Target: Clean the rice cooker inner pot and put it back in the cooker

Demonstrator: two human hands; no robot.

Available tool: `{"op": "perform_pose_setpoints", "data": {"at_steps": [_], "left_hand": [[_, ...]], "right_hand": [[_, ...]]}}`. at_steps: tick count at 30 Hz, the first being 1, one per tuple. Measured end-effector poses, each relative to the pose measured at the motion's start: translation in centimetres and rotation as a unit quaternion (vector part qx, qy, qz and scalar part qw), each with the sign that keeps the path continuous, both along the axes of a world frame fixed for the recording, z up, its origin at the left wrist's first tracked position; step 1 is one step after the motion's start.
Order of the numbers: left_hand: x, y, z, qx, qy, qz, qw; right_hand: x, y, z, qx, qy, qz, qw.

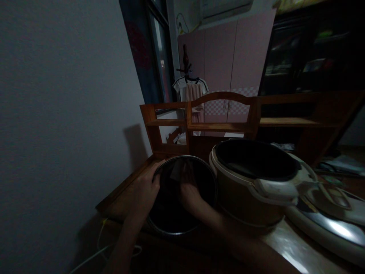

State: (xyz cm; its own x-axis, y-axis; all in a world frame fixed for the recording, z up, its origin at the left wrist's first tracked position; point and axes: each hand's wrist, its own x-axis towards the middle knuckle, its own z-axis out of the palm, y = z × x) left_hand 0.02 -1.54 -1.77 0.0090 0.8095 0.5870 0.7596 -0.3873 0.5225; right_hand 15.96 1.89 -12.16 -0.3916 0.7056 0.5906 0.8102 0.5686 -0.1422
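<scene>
A dark round pot (pixel 168 213) with a thin shiny metal rim stands tilted on the wooden desk, its opening facing me. My left hand (pixel 146 188) grips the rim at its left side, fingers curled over the edge. Inside the pot, my right hand (pixel 189 192) reaches toward the far wall, pressing a pale cloth or tissue (pixel 177 170) there; dimness blurs the fingertips. Right beside the pot is a light-coloured rice cooker body (pixel 242 198) with a dark interior and a white front handle.
A rice cooker lid (pixel 330 217) lies to the right, shiny side partly up. Behind runs a wooden shelf rail (pixel 222 126). A white wall (pixel 71 95) bounds the left, with a pale cord (pixel 94 258) below. Pink cabinets (pixel 219 64) and hanging clothes (pixel 194 91) stand farther back.
</scene>
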Motion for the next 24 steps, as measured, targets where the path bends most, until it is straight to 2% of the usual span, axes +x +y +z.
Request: {"op": "perform_pose_setpoints", "data": {"at_steps": [5,8,17,24], "left_hand": [[-0.4,0.1,-0.5,0.012,0.011,0.015,1.000],[-0.6,0.2,-0.6,0.009,0.012,0.012,1.000],[-0.5,0.3,-0.6,0.004,0.038,0.028,0.999],[-0.6,0.5,-0.5,-0.004,0.038,0.026,0.999]], "right_hand": [[-2.2,1.8,-0.5,-0.003,0.016,-0.035,0.999],[-3.2,2.2,-0.8,0.006,0.010,-0.024,1.000],[-5.9,2.8,-1.1,0.061,-0.009,0.103,0.993],[-4.5,1.5,-1.5,0.051,-0.075,0.181,0.979]]}}
